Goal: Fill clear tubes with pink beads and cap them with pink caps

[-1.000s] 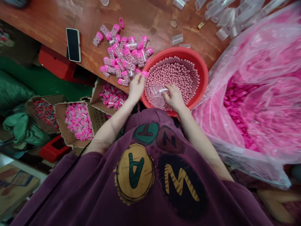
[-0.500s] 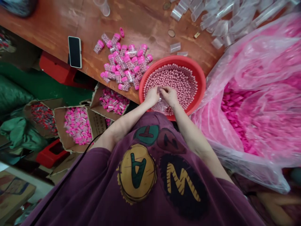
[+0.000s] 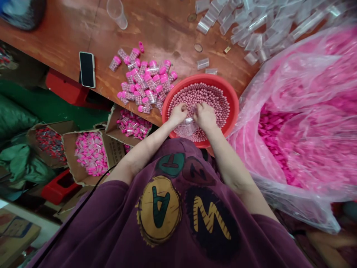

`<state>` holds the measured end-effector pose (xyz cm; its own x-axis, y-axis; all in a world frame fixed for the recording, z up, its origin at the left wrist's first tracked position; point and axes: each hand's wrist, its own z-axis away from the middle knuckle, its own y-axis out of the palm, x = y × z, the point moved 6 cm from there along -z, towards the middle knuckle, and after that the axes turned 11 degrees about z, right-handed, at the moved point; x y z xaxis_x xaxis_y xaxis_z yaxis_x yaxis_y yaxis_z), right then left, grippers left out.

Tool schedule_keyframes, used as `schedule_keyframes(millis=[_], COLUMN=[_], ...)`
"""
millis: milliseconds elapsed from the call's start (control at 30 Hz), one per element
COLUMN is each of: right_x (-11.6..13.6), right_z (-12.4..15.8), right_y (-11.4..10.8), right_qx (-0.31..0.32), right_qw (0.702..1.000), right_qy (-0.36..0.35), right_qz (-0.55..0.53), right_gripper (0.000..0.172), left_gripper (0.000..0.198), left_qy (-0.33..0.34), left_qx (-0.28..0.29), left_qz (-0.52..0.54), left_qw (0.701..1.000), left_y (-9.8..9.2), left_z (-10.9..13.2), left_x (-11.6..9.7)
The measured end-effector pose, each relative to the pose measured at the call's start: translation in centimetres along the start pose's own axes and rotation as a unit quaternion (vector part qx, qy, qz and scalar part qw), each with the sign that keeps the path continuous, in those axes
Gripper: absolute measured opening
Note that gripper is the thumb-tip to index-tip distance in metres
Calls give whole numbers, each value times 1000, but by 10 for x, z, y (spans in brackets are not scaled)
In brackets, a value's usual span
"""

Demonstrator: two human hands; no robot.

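Scooping pink beads [image 3: 208, 95] in the red basin [image 3: 233, 97], your left hand [image 3: 177, 114] and right hand [image 3: 205, 116] clench around a clear vial [image 3: 189, 120] between them; keep its mouth low and level so nothing spills over the table [image 3: 167, 26].

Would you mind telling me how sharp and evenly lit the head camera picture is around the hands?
Head view: soft, even light, no hard shadows; the left hand and right hand in the red basin are slightly soft; glare whitens the plastic bag and the clear tubes; wide-angle bending curves the table edge.
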<state>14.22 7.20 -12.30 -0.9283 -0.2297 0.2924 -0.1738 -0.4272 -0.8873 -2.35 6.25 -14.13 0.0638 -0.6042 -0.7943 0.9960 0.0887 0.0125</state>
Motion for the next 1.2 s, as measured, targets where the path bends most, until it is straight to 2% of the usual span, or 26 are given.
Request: schedule_keyframes(millis=[67, 133, 267, 333, 400, 500, 633, 700, 800, 900, 1033, 1133, 1200], right_x=[-12, -13, 16, 27, 28, 22, 23, 22, 10, -13, -34, -28, -18], right_z=[-9, -20, -42, -46, -42, -23, 8, 19, 28, 34, 46, 58, 66], right_y=[-4, -1, 21, 29, 33, 30, 21, 19, 15, 6, -15, -40, -57], right_qx=[-8, 4, 35, 27, 3, -53, -107, -114, -117, -136, -175, -212, -221], right_qw=[999, 999, 998, 997, 994, 979, 953, 938, 916, 906, 905, 896, 900], right_qy=[18, 12, -48, -63, -47, 4, 56, 75, 65, 52, 78, 78, 71], right_qz=[30, 41, 20, -28, -100, -195, -278, -320, -378, -397, -379, -382, -368], right_gripper=[47, 51, 52, 53, 60, 60, 58, 58, 56, 55, 58, 55, 52], left_gripper=[35, 30, 24, 26, 28, 33, 32, 27, 26, 27, 29, 30, 29], left_qy=[7, 5, -7, -19, -28, -17, 5, 4, -16, -58, -105, -125, -132], left_qx=[-40, -46, -54, -63, -75, -77, 0, 23, 47, 104, 166, 182, 188], left_qz=[-32, -48, -27, -11, -2, 7, 48, 69, 90, 126, 164, 164, 161], left_qw=[999, 998, 998, 998, 997, 997, 999, 997, 995, 985, 967, 961, 960], left_y=[-13, -23, -39, -44, -45, -37, -11, -4, -4, -2, 10, 24, 33], left_z=[10, 23, 46, 50, 49, 44, 38, 39, 43, 51, 63, 69, 71], left_x=[-5, -9, -10, -8, -7, -14, -29, -37, -47, -56, -63, -60, -57])
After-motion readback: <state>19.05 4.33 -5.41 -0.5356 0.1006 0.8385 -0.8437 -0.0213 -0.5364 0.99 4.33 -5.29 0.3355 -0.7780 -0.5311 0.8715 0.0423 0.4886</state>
